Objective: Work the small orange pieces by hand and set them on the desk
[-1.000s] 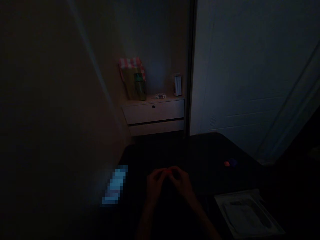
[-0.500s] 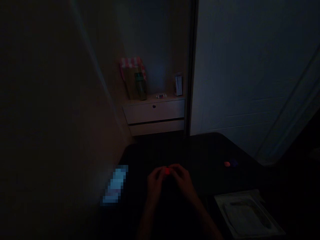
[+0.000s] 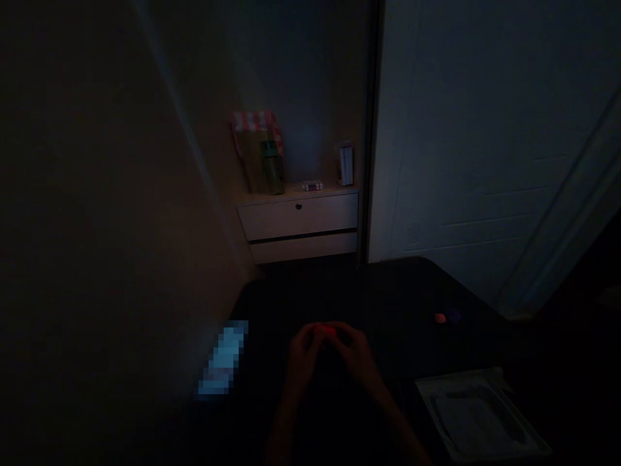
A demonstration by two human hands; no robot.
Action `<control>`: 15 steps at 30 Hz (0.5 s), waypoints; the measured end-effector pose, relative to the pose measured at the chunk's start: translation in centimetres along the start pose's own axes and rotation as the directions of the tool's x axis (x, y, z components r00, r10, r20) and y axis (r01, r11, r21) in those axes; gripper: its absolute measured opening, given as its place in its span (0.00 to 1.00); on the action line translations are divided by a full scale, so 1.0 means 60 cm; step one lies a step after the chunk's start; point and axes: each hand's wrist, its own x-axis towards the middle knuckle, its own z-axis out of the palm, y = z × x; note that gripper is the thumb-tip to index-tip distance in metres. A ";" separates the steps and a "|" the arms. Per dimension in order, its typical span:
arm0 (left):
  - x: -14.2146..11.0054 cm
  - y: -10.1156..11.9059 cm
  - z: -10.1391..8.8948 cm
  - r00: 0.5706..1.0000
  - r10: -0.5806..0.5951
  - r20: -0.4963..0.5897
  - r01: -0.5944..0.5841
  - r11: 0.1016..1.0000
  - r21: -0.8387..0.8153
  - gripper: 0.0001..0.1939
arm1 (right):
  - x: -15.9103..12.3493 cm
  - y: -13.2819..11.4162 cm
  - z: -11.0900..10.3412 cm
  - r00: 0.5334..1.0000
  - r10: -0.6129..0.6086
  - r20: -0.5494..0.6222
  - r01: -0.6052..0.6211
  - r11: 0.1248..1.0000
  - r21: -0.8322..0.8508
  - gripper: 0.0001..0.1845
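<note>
In the dim head view, a small bright red lump (image 3: pixel 330 331) sits between my fingertips above the dark table (image 3: pixel 388 291). My left hand (image 3: pixel 305 346) pinches it from the left, its fingers curled. From the other side my right hand (image 3: pixel 355 346) closes thumb and fingers on the same lump. Both hands nearly touch, and their fingers hide much of it. Its material is too dark to make out. Farther right on the table lie an orange-pink lump (image 3: pixel 440 318) and a purple lump (image 3: pixel 453 316), side by side.
A lit, pixelated rectangle (image 3: pixel 223 359) is at the table's left. A pale tray-like packet (image 3: pixel 478 414) lies at the near right. Behind the table stands a drawer unit (image 3: pixel 301 220) with a green bottle (image 3: pixel 273 169) on top. A pale door (image 3: pixel 466 129) rises at right.
My fingers have shifted slightly around the red lump, which now looks wider and is more covered by the left fingertips. The other objects have stayed in place.
</note>
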 end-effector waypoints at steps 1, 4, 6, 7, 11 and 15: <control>0.000 0.000 0.000 1.000 0.002 0.003 -0.002 1.000 0.005 0.19 | 0.000 -0.001 0.000 1.000 0.002 -0.005 -0.002 1.000 -0.008 0.18; -0.002 0.001 0.001 1.000 0.000 -0.016 0.000 1.000 0.027 0.19 | -0.001 -0.004 0.001 1.000 0.013 0.002 -0.013 1.000 -0.017 0.19; -0.003 0.004 0.002 0.999 -0.004 -0.035 0.005 1.000 0.027 0.19 | 0.000 -0.004 0.002 1.000 0.018 0.006 -0.017 0.999 -0.030 0.19; -0.004 0.006 0.003 0.999 -0.006 -0.044 0.007 1.000 0.024 0.19 | 0.000 -0.003 0.002 1.000 0.018 0.007 -0.017 0.999 -0.039 0.19; -0.005 0.011 0.007 0.998 -0.017 -0.068 0.018 1.000 0.017 0.19 | 0.003 0.006 0.002 1.000 -0.007 0.011 0.007 0.998 -0.059 0.20; -0.003 0.006 0.006 0.997 -0.009 -0.074 0.010 1.000 0.013 0.19 | 0.004 0.011 0.002 1.000 -0.013 0.004 0.013 0.997 -0.075 0.19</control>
